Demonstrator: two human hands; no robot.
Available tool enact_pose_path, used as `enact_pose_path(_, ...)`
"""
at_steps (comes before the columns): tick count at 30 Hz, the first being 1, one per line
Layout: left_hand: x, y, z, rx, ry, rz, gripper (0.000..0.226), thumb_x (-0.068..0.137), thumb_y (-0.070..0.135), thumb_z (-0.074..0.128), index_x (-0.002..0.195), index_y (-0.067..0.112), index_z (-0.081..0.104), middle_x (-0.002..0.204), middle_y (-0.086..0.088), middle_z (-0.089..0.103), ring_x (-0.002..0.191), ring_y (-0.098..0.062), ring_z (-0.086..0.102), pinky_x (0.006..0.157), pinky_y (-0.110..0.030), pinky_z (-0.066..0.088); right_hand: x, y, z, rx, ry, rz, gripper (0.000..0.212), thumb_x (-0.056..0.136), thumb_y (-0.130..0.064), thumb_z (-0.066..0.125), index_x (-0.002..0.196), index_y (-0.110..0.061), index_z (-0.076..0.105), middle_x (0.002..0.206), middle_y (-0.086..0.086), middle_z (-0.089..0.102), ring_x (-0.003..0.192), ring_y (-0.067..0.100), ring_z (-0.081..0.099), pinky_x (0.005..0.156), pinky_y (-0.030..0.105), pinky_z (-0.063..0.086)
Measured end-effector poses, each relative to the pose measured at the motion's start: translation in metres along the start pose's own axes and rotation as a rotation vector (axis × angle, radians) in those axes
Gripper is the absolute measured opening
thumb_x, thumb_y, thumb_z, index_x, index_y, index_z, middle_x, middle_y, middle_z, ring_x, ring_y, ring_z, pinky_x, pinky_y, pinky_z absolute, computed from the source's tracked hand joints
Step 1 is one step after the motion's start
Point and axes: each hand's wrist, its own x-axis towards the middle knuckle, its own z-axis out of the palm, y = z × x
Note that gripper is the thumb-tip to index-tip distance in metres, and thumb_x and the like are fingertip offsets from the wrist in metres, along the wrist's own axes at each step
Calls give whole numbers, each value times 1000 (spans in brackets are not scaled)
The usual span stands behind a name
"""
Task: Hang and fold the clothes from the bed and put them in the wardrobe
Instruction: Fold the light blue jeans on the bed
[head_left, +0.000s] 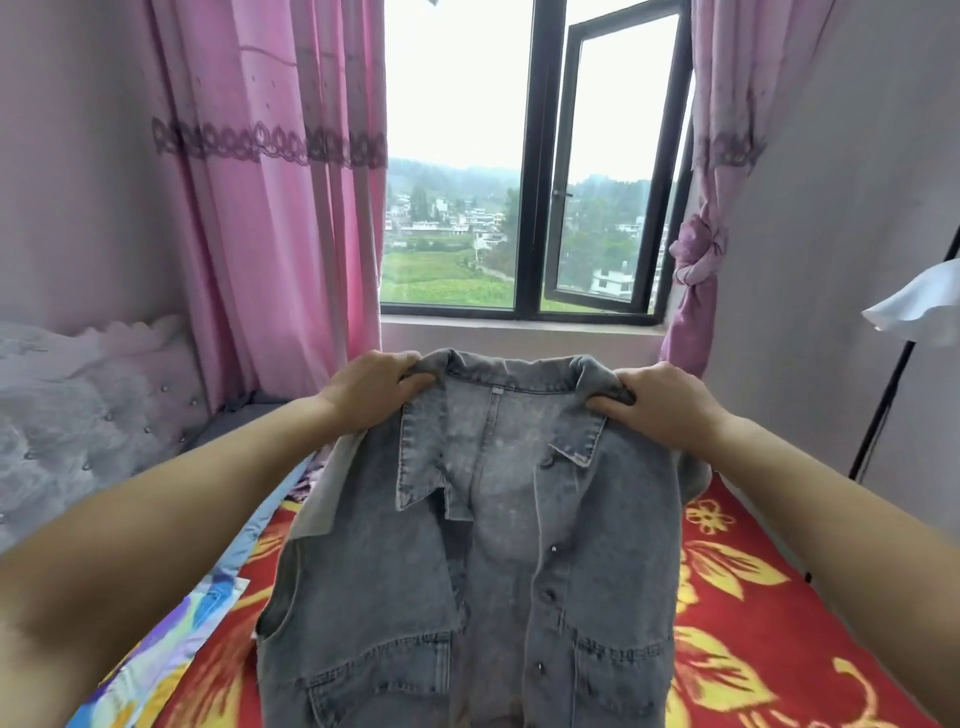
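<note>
A grey washed-denim jacket (498, 582) hangs upright in front of me, its open front facing me, collar at the top. My left hand (374, 389) grips its left shoulder beside the collar. My right hand (670, 405) grips the right shoulder the same way. The jacket's lower part drapes down over the bed (769, 613), which is covered by a red blanket with yellow flowers. The jacket's hem is cut off by the bottom of the frame.
A grey tufted headboard (88, 415) stands at the left. Pink curtains (270, 197) frame a window (535, 171) with one pane swung open. A white garment (919, 306) hangs on a dark frame at the right edge. Colourful cloth (171, 644) lies on the bed's left side.
</note>
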Motion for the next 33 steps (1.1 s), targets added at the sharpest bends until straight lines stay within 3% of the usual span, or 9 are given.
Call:
enact_pose_path(4,3,27,9,-136,-50,-177,23,98,33,49,88,13,55,84,-4,59,81,-25,55,70,-32,40,7,-35,13,-97,11,103,39,96,-49,42,98,-18,64,100,8,69,95,30,64,67,32,38)
enact_pose_path(10,3,85,22,-742,-139,-397,24,100,15,42,86,5,57,73,-11,55,63,-23,58,55,-32,53,14,-96,25,568,-42,127,36,98,-39,44,85,-14,66,93,10,70,90,26,62,70,29,39)
enact_pose_path(16,-3,103,4,-1163,-208,-508,22,93,0,39,94,-6,60,87,-24,67,66,-24,67,64,-32,58,8,-91,15,708,-413,20,70,88,-35,63,148,-24,30,132,-3,54,117,12,52,99,26,42)
enact_pose_path(20,-7,87,-2,-449,-110,-101,30,87,23,58,108,1,60,104,-16,67,95,-27,65,89,-46,54,8,-67,11,574,-332,0,62,87,-5,51,145,-19,37,132,4,55,118,18,53,99,33,45)
enact_pose_path(24,0,79,-19,500,129,250,101,77,57,67,152,24,9,155,-7,16,145,-23,11,114,-62,2,0,-52,2,834,-419,-36,59,85,10,41,128,-27,57,123,-2,63,115,14,59,97,36,50)
enact_pose_path(26,9,88,-30,391,-172,300,96,74,54,71,150,30,18,153,4,25,143,-16,16,115,-52,3,-5,-53,-2,942,-452,-79,58,86,16,37,120,-25,61,117,-1,66,109,12,62,92,31,53)
enact_pose_path(28,20,90,-33,83,-390,249,48,78,32,75,121,20,55,115,4,60,108,-15,54,96,-25,41,-7,-52,-3,1034,-444,-61,54,89,15,39,120,-24,60,115,-1,67,104,10,64,89,27,54)
enact_pose_path(30,26,84,-31,-45,-431,226,20,82,18,72,99,18,62,93,8,63,84,-10,58,70,-10,45,-13,-46,1,1076,-438,-35,44,93,6,50,122,-26,58,118,-1,66,105,12,64,88,27,54)
enact_pose_path(33,34,82,-30,-85,-427,268,14,85,16,69,95,21,61,89,13,61,80,-5,56,70,-8,46,-24,-26,16,738,-550,-54,29,87,-18,70,113,-28,62,110,-9,68,102,7,64,85,24,53)
